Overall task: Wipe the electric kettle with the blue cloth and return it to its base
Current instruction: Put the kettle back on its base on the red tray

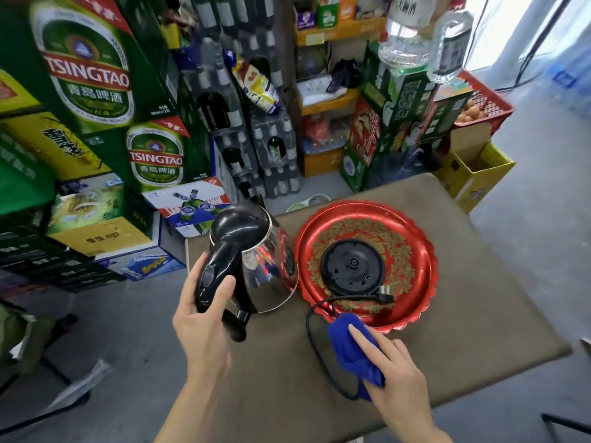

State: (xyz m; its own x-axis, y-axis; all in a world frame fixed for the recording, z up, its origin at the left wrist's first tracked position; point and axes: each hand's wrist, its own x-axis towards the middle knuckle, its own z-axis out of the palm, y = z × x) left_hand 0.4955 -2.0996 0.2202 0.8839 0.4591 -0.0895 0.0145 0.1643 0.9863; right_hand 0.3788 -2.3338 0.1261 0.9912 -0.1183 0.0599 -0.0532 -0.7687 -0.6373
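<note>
- The left hand (204,318) is curled round the black handle (220,276) of the electric kettle (265,270), just left of the frame's centre; its thumb lies along the handle's front.
- The kettle, shiny steel with a black lid (240,223), is tilted, with its top leaning toward the upper left; whether its bottom touches the table cannot be told. It is off its base.
- The base (353,266), a black round disc, lies in the middle of a red tray (419,251) with gold pattern, right of centre. The kettle's steel side is just beside the tray's left rim.
- A black cord (311,340) runs from the base over the tray's lower rim, loops down the table toward the lower middle of the frame, and passes under the cloth; its plug (385,297) lies in the tray, below the base.
- The right hand (393,375), in the lower right, grips the blue cloth (348,343) bunched under its fingers, on the table just below the tray, with the forefinger stretched across the fabric.
- The table (479,330) has a brownish-olive cover and fills the lower right.
- Stacked green beer cartons (86,68) fill the upper left; shrink-wrapped bottle packs (271,145) stand at upper centre.
- Orange shelves (329,100) with goods rise behind; clear plastic bottles (406,36) sit on green boxes at the upper right, beside a red crate (486,103) and an open yellow carton (476,167).
</note>
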